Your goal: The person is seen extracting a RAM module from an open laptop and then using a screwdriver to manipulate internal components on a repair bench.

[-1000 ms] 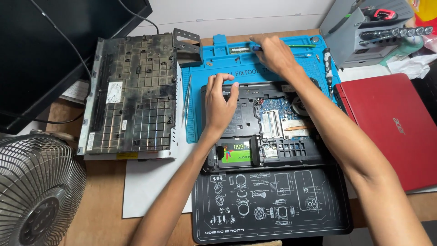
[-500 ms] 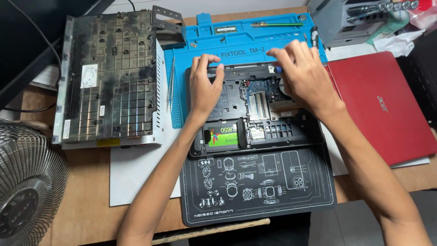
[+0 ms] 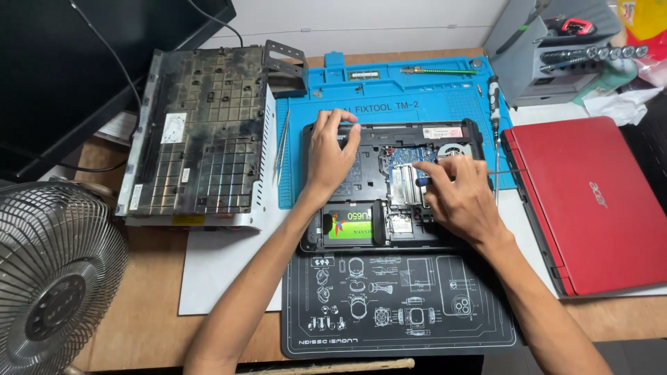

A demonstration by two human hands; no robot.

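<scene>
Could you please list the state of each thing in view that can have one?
Opened laptop base: bottom cover off, circuit board and fan exposed.
Red laptop: lid closed.
Removed keyboard panel: lying flat, dusty.
Desk fan: blades not visibly spinning.
Left hand: pressing on the base.
Right hand: gripping a screwdriver.

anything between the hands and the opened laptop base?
Nothing visible. The left hand lies flat on the laptop base; the right hand holds a small screwdriver over its circuit board.
</scene>
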